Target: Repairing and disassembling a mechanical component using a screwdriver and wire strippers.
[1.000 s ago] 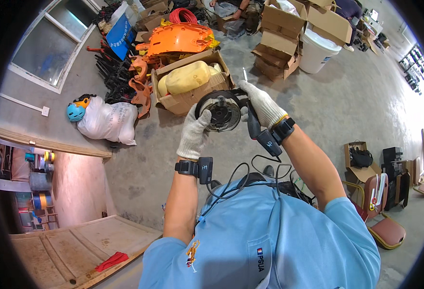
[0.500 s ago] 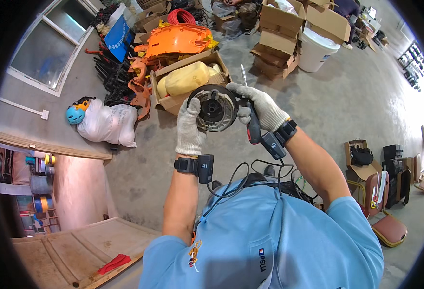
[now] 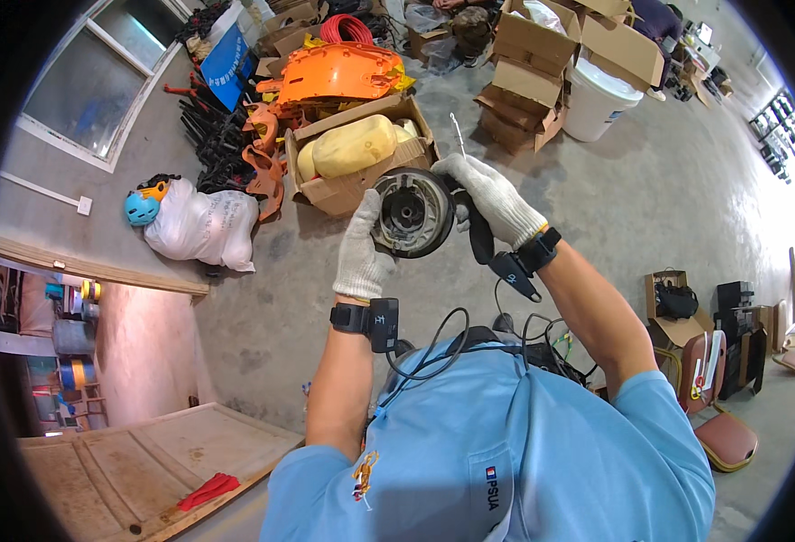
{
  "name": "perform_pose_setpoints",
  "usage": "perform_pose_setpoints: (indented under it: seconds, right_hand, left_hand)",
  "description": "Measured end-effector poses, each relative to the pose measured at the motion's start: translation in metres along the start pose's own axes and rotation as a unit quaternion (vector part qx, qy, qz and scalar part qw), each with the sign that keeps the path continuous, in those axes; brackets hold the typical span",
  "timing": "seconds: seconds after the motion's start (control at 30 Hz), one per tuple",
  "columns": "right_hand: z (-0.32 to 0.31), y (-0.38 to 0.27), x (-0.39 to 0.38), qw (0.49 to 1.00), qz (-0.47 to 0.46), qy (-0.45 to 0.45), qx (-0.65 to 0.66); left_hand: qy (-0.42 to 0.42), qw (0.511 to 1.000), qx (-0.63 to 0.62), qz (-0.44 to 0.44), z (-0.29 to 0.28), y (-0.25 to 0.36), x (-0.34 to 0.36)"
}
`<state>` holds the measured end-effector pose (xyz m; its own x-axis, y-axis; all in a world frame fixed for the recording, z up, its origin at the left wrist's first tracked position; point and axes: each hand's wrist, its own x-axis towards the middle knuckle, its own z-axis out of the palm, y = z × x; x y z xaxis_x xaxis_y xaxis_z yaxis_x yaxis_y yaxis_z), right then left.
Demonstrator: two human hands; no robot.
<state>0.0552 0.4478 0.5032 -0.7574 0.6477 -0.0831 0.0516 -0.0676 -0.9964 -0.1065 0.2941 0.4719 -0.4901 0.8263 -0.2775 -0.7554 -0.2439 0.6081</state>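
Between my gloved hands is a small round wheel with a black rim, a grey metal inside and a dark hub at its centre. My left hand grips its left edge, thumb along the rim. On the other side, my right hand is closed around a screwdriver, its metal shaft pointing up and away past the knuckles. The fingers of that hand also rest at the wheel's right edge. How far they reach behind it is hidden.
Beyond the wheel stands a cardboard box of yellow containers, with orange plastic shells behind it. White sacks lie to the left, and a white bucket is at the far right. Cables run from my wrist devices.
The wheel has shifted slightly right and turned, so its tyre side shows more. The screwdriver has tilted, and its handle looks blurred. Both hands keep their hold.
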Motion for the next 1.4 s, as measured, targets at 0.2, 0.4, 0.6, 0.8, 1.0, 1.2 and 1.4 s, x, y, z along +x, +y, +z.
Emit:
perform_pose_setpoints:
  seconds: [0.2,0.4,0.6,0.8,1.0,1.2,1.4]
  right_hand:
    - [0.003,0.005,0.003,0.981,0.108,0.033,0.161]
    - [-0.001,0.014,0.006,0.947,0.202,0.063,0.244]
    - [0.004,0.008,0.003,0.956,0.163,0.051,0.240]
    - [0.006,-0.021,-0.009,0.974,0.118,0.019,0.193]
    - [0.009,-0.035,-0.014,0.966,0.120,-0.010,0.228]
    - [0.013,-0.044,-0.015,0.961,0.081,-0.075,0.253]
    - [0.013,-0.049,-0.021,0.997,-0.021,-0.035,0.072]
  left_hand:
    - [-0.129,0.986,-0.103,-0.038,0.009,0.017,-0.009]
    - [-0.165,0.986,0.005,-0.003,0.014,0.022,-0.023]
    - [-0.139,0.982,0.120,0.039,0.015,0.023,-0.025]
    - [-0.109,0.994,0.012,-0.008,-0.011,0.024,-0.008]
    - [-0.053,0.997,-0.040,-0.031,-0.014,0.021,-0.009]
    - [-0.140,0.969,-0.183,-0.084,-0.026,0.018,-0.001]
    - [-0.132,0.978,-0.150,-0.056,-0.018,0.023,-0.006]
